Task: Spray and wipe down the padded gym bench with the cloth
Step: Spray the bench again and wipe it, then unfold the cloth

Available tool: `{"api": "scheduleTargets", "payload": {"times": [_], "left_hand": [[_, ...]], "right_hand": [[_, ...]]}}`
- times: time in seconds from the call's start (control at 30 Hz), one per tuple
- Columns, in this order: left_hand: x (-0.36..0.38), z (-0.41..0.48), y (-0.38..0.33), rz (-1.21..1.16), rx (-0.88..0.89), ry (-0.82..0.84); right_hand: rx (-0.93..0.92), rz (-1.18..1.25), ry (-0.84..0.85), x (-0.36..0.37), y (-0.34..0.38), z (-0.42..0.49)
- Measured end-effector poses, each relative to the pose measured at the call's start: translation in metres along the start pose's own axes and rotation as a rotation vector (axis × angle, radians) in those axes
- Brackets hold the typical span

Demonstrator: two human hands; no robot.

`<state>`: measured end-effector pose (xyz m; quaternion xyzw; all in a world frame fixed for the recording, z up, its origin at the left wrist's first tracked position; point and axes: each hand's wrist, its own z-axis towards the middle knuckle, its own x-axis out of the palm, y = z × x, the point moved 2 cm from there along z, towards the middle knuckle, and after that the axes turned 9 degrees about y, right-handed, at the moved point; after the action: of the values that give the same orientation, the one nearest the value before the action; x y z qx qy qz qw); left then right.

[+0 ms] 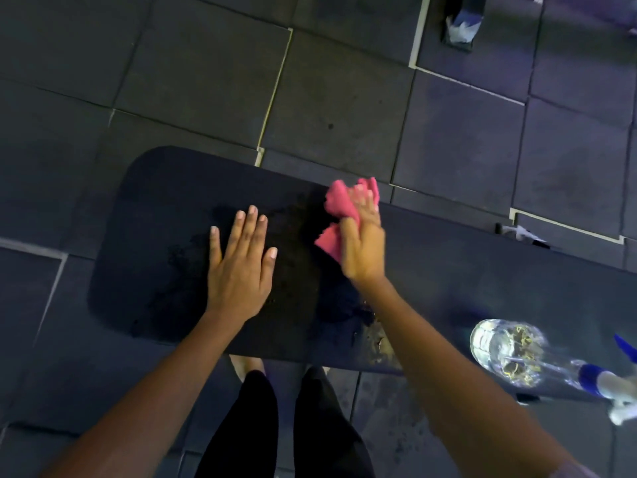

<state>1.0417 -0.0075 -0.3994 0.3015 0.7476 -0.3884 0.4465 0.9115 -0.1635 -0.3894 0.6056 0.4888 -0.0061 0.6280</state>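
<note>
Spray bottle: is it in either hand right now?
No. The spray bottle lies on the bench; the right hand holds the pink cloth, the left hand rests flat.

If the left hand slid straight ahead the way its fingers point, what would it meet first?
Probably nothing but pad: the left hand lies flat on the bench, fingers aimed at its far edge, then floor. The pink cloth sits off to the right.

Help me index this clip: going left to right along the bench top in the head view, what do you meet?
Rounded end of the bench → left hand flat on the pad → pink cloth under the right hand → clear spray bottle lying on its side.
</note>
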Motion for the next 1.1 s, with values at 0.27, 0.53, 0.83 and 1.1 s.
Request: {"api": "scheduleTargets", "payload": {"times": [0.27, 0.53, 0.83, 1.1], "left_hand": [[0.001, 0.007, 0.023, 0.1, 0.067, 0.03], [0.003, 0.005, 0.027, 0.097, 0.027, 0.012], [-0.017, 0.009, 0.067, 0.066, -0.048, 0.004], [-0.017, -0.001, 0.086, 0.052, 0.001, 0.027]], "right_hand": [[0.221, -0.398, 0.005, 0.021, 0.005, 0.012], [-0.125, -0.519, 0.281, 0.062, 0.044, 0.015], [0.119, -0.456, 0.053, 0.025, 0.024, 0.022], [0.166, -0.576, 0.12, 0.094, 0.062, 0.04]]}}
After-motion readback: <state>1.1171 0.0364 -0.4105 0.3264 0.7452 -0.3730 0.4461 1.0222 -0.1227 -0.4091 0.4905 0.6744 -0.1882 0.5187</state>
